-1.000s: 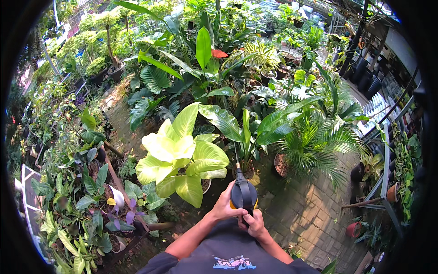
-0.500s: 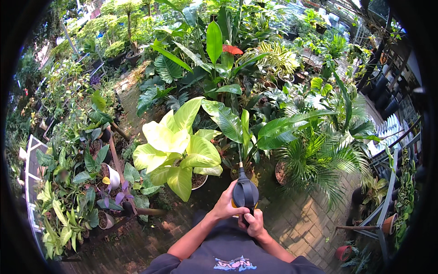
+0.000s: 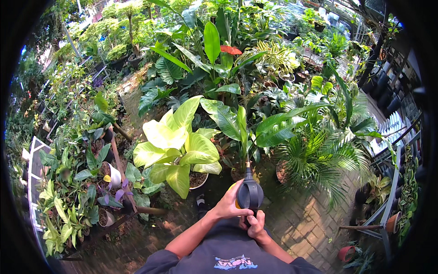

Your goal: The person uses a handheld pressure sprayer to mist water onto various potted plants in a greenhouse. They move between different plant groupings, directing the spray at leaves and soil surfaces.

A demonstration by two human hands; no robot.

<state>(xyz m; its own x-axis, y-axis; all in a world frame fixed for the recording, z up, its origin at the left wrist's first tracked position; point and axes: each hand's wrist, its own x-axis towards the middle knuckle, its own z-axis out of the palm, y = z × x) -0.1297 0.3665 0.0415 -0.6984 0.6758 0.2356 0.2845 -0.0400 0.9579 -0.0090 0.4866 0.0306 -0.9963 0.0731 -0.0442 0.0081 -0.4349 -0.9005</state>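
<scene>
Swung sprayer slightly right since earlier | aimed forward, long axis fore-and-aft | gripping with fingers of left hand and right hand

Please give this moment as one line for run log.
left grip: on left side of black tool | right grip: at its lower end | nearby: pale potted plant, palm

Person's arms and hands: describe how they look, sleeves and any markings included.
The left hand and right hand are bare, with no gloves, and no watch or bracelet shows. The left forearm and right forearm are uncovered below the short, dark sleeves of a dark shirt, which bears a blue, pink and white print.
</scene>
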